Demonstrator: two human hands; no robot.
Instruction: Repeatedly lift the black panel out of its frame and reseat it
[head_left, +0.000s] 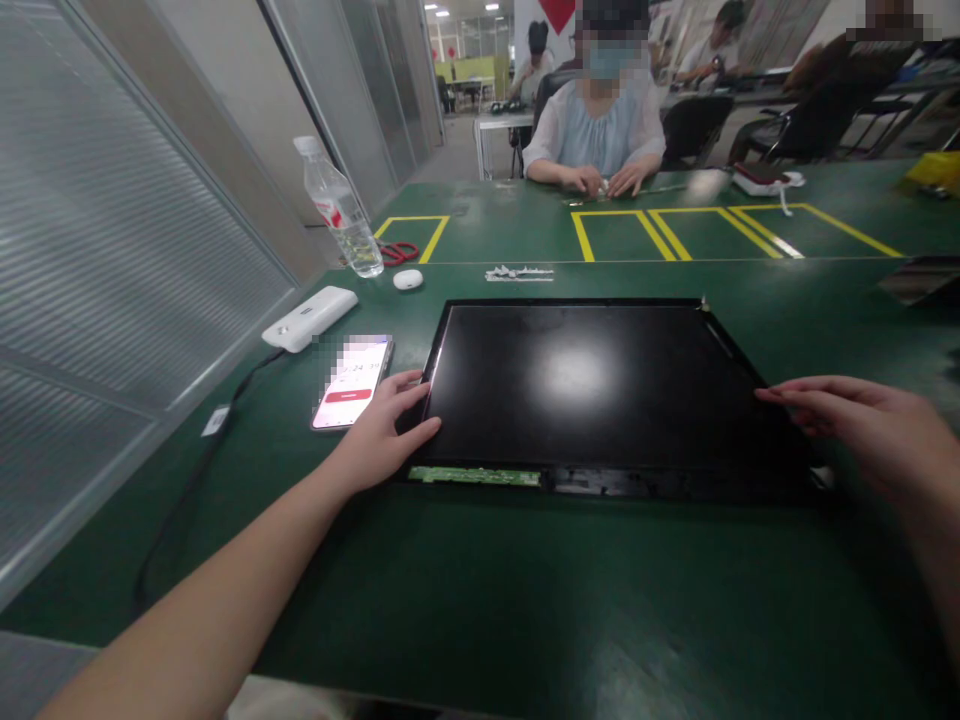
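A black LCD screen panel [600,400] lies face up on the green table, a glare spot in its middle. A narrow green circuit board [475,476] runs along the left part of its near edge. My left hand [386,428] grips the panel's left edge, thumb on the near side and fingers at the rim. At the right edge, my right hand [862,412] is closed in a pinch on the panel's border; the undersides of its fingers are hidden. Just left of my left hand lies a phone [352,385] with a lit screen.
Behind the phone are a white power bank [311,318] with a black strap, a white earbud case [408,280], red-handled scissors [400,252] and a water bottle [341,210]. White scraps [519,272] lie beyond the panel. A person [596,130] sits opposite, both hands on the table.
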